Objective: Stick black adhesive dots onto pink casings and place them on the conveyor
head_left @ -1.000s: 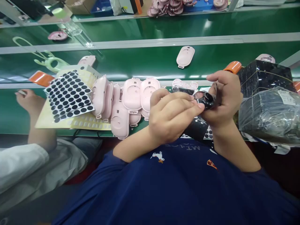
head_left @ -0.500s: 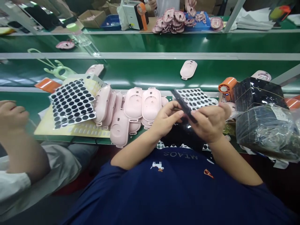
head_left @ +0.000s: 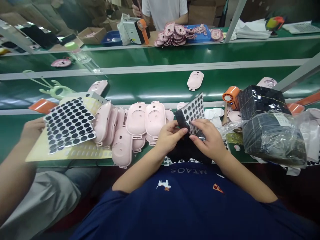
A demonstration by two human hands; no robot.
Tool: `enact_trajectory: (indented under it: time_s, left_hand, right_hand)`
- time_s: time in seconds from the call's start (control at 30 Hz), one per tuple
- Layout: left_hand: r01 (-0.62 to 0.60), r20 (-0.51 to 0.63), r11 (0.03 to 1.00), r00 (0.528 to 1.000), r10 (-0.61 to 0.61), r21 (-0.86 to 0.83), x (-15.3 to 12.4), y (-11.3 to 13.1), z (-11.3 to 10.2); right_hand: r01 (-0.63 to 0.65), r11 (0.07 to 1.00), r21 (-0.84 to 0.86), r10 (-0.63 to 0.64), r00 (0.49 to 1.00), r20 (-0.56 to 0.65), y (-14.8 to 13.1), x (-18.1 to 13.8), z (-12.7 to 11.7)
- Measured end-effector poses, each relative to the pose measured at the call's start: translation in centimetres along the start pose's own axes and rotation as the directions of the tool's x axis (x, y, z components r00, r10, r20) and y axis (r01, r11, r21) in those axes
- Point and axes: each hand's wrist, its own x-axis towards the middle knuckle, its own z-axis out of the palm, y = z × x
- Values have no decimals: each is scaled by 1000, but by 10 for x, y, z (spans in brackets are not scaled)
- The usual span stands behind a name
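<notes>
My left hand [head_left: 172,136] pinches a dark black strip [head_left: 182,119] between thumb and fingers, in front of my chest. Close by on the right, my right hand [head_left: 209,137] has its thumb and fingers closed on a white sheet of round black stickers [head_left: 197,107], which stands tilted up against the strip. Below both hands lies glossy black material [head_left: 186,148], partly covered by them. More dotted sheet [head_left: 168,161] shows at the table edge under it. Left of my hands, pale pink oval plastic covers [head_left: 155,118] are stacked and leaning on each other.
A co-worker's hand [head_left: 32,130] touches another dotted sticker sheet [head_left: 71,123] at left. To the right stand bagged black stacks [head_left: 273,138] and an orange handheld fan [head_left: 230,95]. One pink cover [head_left: 195,80] lies on the green conveyor [head_left: 150,85].
The dotted sheet now stands up in my right hand beside the black strip; earlier it lay behind my hands. The co-worker's hand at left has reached to the other sticker sheet. The view has shifted slightly.
</notes>
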Motion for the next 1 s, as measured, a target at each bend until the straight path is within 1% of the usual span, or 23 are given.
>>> enact_trajectory:
  time_s: [0.07,0.17,0.27,0.37,0.47,0.53,0.63,0.7,0.73,0.8,0.83,0.87,0.93,1.0]
  left_hand:
    - [-14,61,1000,998,13,20,-3,1,1]
    - [-10,95,1000,995,11,-16,-7,2,2]
    - [5,158,1000,987,-7,11,-10,3,2]
    - [-35,207,996,978,17,84,-13,4,2]
    - [-145,231,958,969,87,249,-19,7,2]
    - [-266,272,869,949,160,416,-22,12,2]
    - [-456,366,657,887,282,601,-27,20,4]
    - [-532,407,531,847,343,659,-29,23,5]
    - [-556,420,484,830,368,675,-30,24,6]
    - [-580,426,431,809,405,691,-31,24,7]
    - [-580,420,429,807,415,692,-31,23,7]
    - [-568,402,448,816,416,690,-31,22,7]
    - [-515,339,548,854,395,659,-30,20,6]
    - [-459,290,635,888,358,621,-29,20,6]
  right_hand:
    - [-47,999,28,46,999,11,-3,-1,0]
    - [-107,991,77,105,994,30,-7,-3,-1]
    - [-158,984,78,156,987,31,-12,-3,-6]
    - [-150,988,38,150,989,2,-18,-1,-13]
    - [-134,991,-13,133,991,-27,-24,2,-16]
    - [-109,992,-60,107,993,-41,-27,3,-17]
    - [-59,983,-176,48,997,-67,-29,2,-14]
    - [-59,972,-229,44,996,-74,-27,2,-12]
    - [-69,968,-242,50,995,-81,-26,2,-11]
    - [-97,962,-253,70,991,-115,-24,4,-10]
    - [-113,962,-250,80,987,-139,-23,5,-11]
    - [-130,963,-236,94,983,-160,-22,6,-11]
    - [-150,974,-171,122,979,-164,-23,9,-12]
    - [-145,986,-84,135,984,-114,-25,11,-13]
